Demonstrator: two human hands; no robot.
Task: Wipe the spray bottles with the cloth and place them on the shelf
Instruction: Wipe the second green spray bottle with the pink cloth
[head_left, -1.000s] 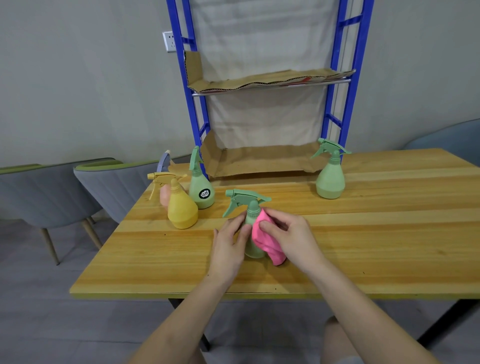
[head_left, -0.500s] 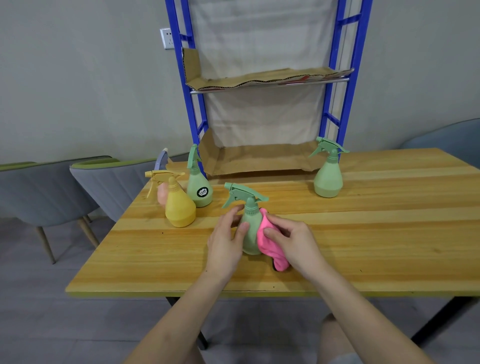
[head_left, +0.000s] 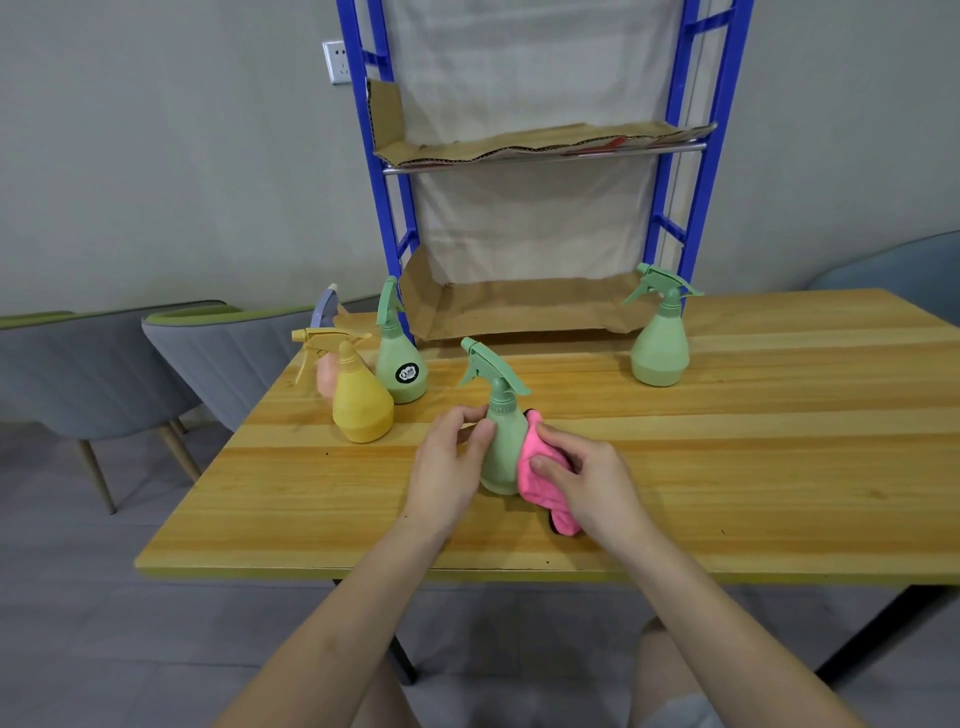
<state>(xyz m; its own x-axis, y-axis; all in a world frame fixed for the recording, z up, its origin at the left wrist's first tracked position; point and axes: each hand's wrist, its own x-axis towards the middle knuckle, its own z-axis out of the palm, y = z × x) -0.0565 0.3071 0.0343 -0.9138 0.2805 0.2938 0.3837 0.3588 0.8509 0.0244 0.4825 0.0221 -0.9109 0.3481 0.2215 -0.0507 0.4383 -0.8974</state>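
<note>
Brightness: I saw an evenly lit, fairly bright room, with no dim corners.
Light source: it seemed soft and overhead; I could not place a lamp.
Shadows: faint and short under the green spray bottle and the right hand on the worktop.
Glare: a mild sheen lay along the worktop's far planks; nothing was blown out.
Sharpness: the centre looked slightly soft, and fine detail was smeared.
Distortion: I noticed wide-angle bowing; the shelf uprights leaned and the worktop edges curved.
</note>
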